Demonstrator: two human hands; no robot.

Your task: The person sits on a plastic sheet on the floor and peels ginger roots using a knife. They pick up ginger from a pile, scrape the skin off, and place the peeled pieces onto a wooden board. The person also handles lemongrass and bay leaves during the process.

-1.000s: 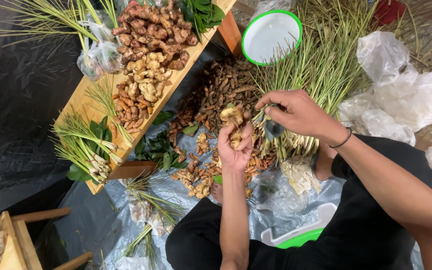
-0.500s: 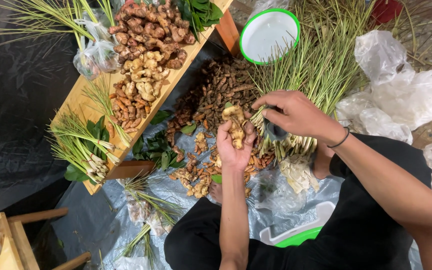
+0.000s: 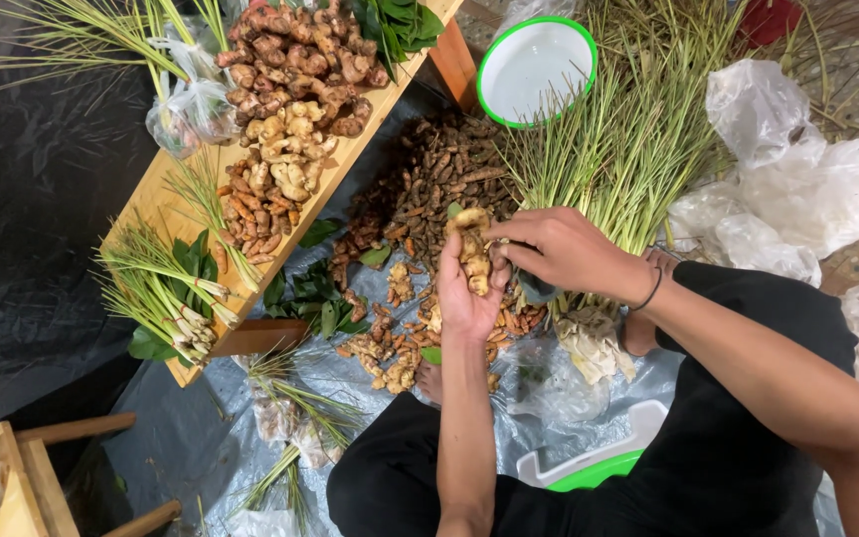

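My left hand holds a knobbly pale ginger root upright in its palm. My right hand reaches in from the right, its fingers closed on the side of that same root. A dark band sits on my right wrist. Both hands hover over a heap of brown roots and loose ginger pieces lying on a grey plastic sheet. A bunch of lemongrass stalks lies just beyond my right hand.
A wooden board at the left carries ginger, small orange roots, lemongrass bundles and green leaves. A white bowl with a green rim sits at the top. Crumpled plastic bags lie at the right. A white and green tub is by my legs.
The root in my left hand has turned more upright, and my right hand has slid lower along its side. The camera has shifted slightly.
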